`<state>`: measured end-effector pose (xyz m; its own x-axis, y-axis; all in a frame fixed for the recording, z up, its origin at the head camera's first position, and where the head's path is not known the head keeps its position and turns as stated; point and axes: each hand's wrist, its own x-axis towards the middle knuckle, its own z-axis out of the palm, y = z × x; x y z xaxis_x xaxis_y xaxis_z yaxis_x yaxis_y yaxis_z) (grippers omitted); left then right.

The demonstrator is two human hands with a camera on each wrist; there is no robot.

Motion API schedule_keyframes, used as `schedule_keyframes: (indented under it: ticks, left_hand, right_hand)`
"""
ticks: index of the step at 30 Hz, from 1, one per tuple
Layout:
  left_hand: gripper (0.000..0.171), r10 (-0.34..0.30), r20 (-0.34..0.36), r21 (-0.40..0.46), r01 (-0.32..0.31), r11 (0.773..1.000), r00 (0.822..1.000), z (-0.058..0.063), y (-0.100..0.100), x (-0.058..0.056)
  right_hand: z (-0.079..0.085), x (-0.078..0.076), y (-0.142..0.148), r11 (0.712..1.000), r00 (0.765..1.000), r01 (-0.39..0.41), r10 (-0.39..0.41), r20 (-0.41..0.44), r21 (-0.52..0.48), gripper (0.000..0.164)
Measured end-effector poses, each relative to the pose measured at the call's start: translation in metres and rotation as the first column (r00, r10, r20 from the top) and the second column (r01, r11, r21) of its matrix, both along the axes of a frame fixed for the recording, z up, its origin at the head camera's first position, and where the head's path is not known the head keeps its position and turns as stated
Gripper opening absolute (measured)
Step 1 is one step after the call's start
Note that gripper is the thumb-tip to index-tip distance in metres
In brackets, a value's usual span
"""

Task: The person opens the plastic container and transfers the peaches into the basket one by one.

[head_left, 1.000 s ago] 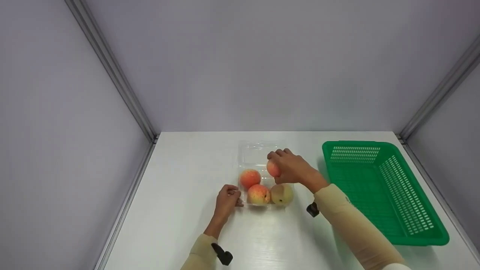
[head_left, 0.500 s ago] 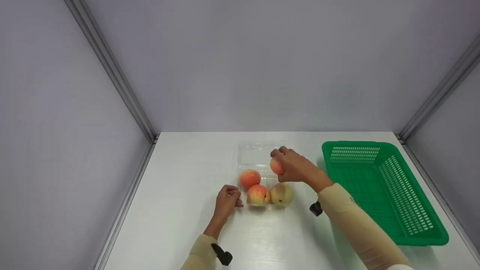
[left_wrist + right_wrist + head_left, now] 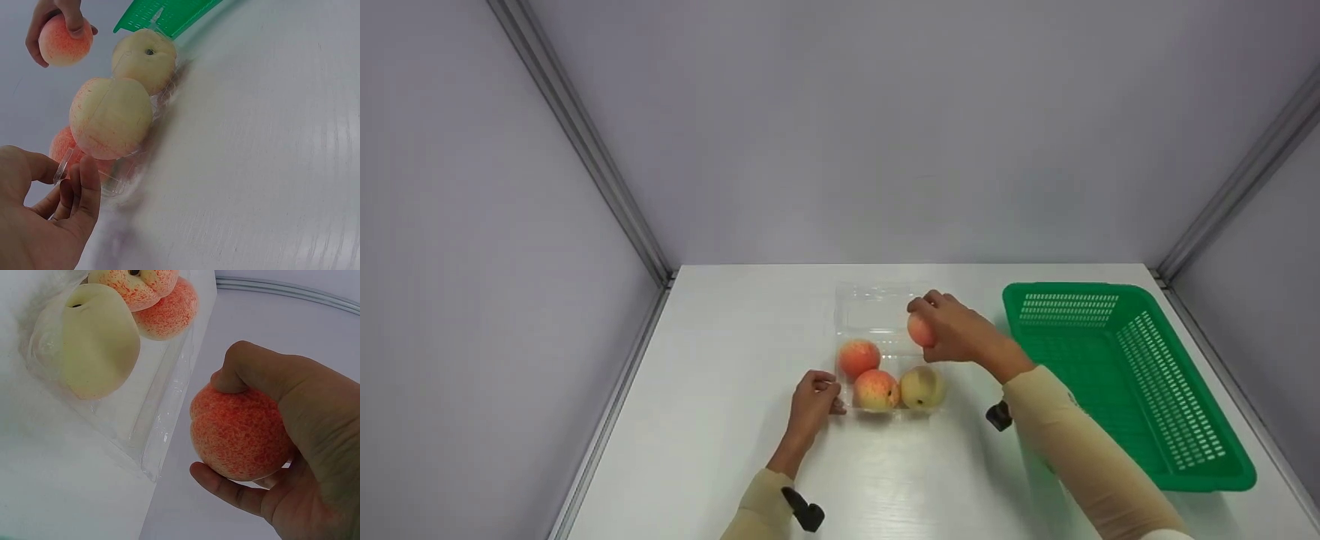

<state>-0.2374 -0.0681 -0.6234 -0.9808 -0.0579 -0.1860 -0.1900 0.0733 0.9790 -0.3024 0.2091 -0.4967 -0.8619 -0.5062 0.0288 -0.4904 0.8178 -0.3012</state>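
In the head view, my right hand (image 3: 958,328) holds a reddish peach (image 3: 920,330) above the back right part of a clear plastic clamshell box (image 3: 872,309), whose lid lies open to the back. Its thumb and fingers wrap the peach (image 3: 242,436) in the right wrist view. Inside the box sit a red peach (image 3: 859,358) at back left, a red-yellow peach (image 3: 876,390) at front left and a pale yellow peach (image 3: 922,388) at front right. My left hand (image 3: 812,403) pinches the box's left edge (image 3: 63,166) between thumb and fingers.
A large green plastic basket (image 3: 1099,390) with slotted sides stands to the right, beside my right forearm. The white table (image 3: 712,375) is bounded by grey panels (image 3: 915,150) at the back and both sides.
My right hand has shifted a little to the right and slightly away with its peach. The left hand stays put at the box's edge.
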Motion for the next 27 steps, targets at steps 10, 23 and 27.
schedule_keyframes:
  ticks: [10,23,27]
  left_hand:
    - [0.029,-0.019,-0.023,0.013,0.019,1.000,1.000,-0.003,-0.002,0.000]
    - [0.029,-0.014,-0.005,0.008,0.014,1.000,1.000,-0.004,-0.001,0.000]
    - [0.029,-0.014,-0.008,0.018,0.014,1.000,1.000,-0.005,-0.001,-0.001]
  right_hand:
    - [0.004,0.001,0.006,0.999,0.999,0.043,-0.043,0.030,0.024,0.072]
    - [0.005,0.002,0.018,0.997,0.997,0.072,-0.073,0.021,0.035,0.073]
    - [0.006,0.002,0.023,0.997,0.998,0.061,-0.061,-0.004,0.036,0.073]
